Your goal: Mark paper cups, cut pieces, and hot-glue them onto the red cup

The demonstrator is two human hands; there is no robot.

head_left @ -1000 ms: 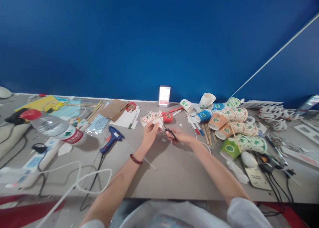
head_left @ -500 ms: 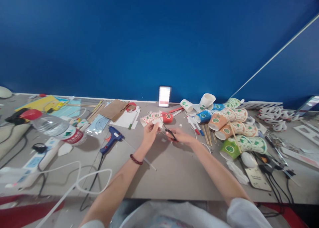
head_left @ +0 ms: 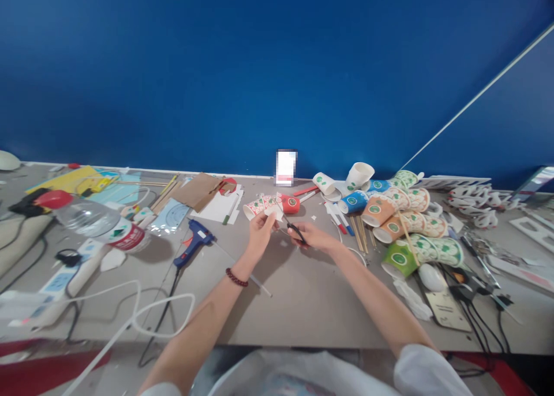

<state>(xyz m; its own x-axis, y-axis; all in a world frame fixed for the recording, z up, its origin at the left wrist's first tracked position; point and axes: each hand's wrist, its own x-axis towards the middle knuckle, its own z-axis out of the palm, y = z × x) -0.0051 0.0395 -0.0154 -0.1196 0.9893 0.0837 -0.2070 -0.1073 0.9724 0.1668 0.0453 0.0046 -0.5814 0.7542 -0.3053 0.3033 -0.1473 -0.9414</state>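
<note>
The fingers of my left hand [head_left: 261,230] are pinched together on a small white paper piece [head_left: 275,212], and those of my right hand [head_left: 310,236] are curled closed around the black handles of the scissors [head_left: 296,232], whose blades point toward the paper. Just beyond my left fingers, the red-patterned cups [head_left: 259,204] and the red cup [head_left: 289,204] lie in a row, end to end; the red one bears a round green emblem. Off to the right of my fingers lie the blue cup [head_left: 352,201], the orange cups [head_left: 377,209] and the green cup [head_left: 399,258], also with round emblems, their print too small for me to read. The white cup [head_left: 360,175], farther back, has its wide mouth turned up. Well left of my fingers, on the surface [head_left: 303,309], is a clear bottle [head_left: 90,218] with a red cap and a red label [head_left: 131,237]; I can't make out its white lettering, nor how full it is.
</note>
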